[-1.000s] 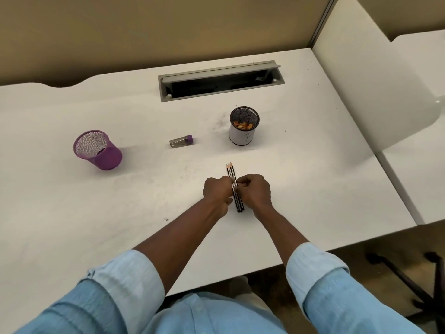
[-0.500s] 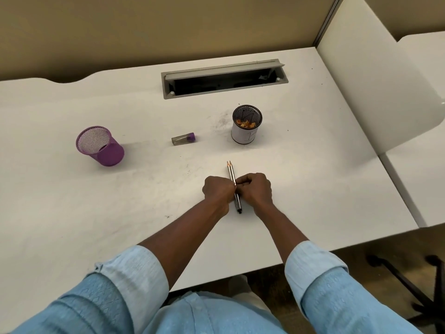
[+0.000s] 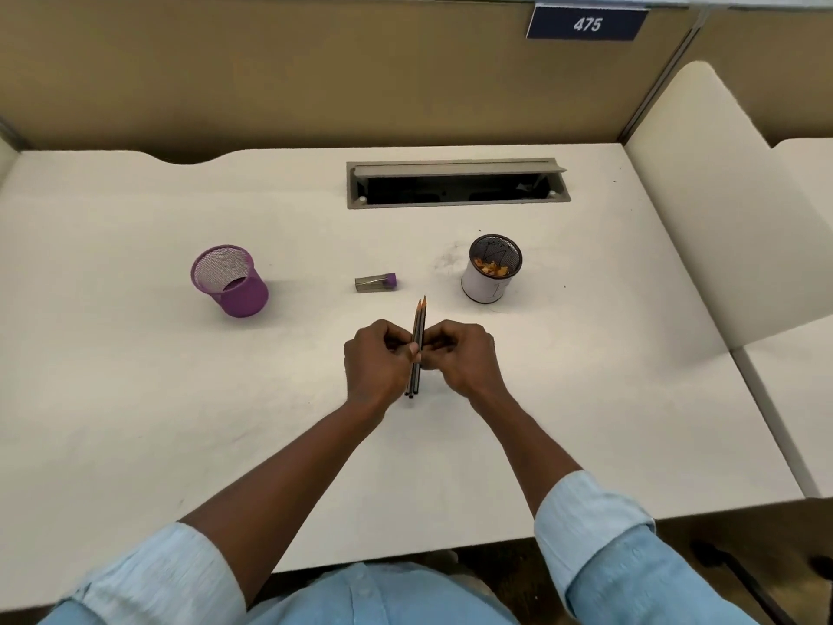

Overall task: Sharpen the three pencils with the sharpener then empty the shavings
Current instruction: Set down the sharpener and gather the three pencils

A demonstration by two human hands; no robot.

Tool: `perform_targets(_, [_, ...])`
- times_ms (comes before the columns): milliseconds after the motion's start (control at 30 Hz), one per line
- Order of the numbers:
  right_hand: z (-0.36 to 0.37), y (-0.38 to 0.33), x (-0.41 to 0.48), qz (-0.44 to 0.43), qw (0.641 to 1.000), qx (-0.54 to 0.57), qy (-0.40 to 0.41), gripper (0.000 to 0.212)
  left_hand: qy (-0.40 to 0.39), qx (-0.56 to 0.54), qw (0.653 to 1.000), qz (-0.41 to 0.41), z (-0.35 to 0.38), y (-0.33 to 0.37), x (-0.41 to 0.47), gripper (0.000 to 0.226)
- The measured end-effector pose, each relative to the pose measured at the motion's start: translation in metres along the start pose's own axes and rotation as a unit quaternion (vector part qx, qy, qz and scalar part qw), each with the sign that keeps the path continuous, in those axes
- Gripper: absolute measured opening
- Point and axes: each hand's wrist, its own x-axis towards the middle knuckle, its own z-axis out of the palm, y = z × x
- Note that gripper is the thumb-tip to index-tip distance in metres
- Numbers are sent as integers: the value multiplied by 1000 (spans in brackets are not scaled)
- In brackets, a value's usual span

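Purple mesh cup (image 3: 230,281): far left on the surface (image 3: 135,399), at 10 o'clock from the hands. Tilted, with its open mouth turned toward the camera. Well apart from everything else.

Sharpener (image 3: 375,282): lies on its side at 11 o'clock from the hands. Grey barrel with a purple cap at its right end. No hand touches it. It is near the pencil tips but apart from them.

Left hand (image 3: 376,360): mid-surface, knuckles up. Its fingers (image 3: 412,349) are curled in and pinch the pencils from the left side, with the thumb tip against the shafts.

Pencils (image 3: 418,336): dark shafts bunched together between the two hands. The sharpened tips point to 12 o'clock and the butt ends to 6 o'clock. Two tips show plainly; the full count cannot be told from here. Whether the butt ends touch the surface cannot be told either.

Right hand (image 3: 459,358): mirrors the left. Its fingers (image 3: 433,350) are curled and pinch the same bundle from the right side.

Cable slot (image 3: 455,182): grey-framed opening at 12 o'clock, set into the far part of the surface, with its flap raised.

White cup (image 3: 492,281): upright at 1 o'clock from the hands, with a dark mesh inner wall. Orange-brown shavings (image 3: 493,267) lie inside it.

Number plate (image 3: 587,23): dark blue, reads 475, fixed at the top of the tan partition at 1 o'clock.

Side panel (image 3: 721,196): cream divider standing along the right edge, at 2 o'clock.

Sleeves (image 3: 599,534): light blue, rolled back below the elbows, at 6 o'clock.
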Motion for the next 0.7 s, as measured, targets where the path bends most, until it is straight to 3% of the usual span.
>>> perform_targets(500, [106, -164, 75, -234, 969, -30, -78, 21, 211, -23, 971, 106, -170, 33, 52, 10])
perform_targets(700, [157, -207, 109, -297, 948, -56, -95, 22, 281, -9, 956, 77, -217, 34, 83, 10])
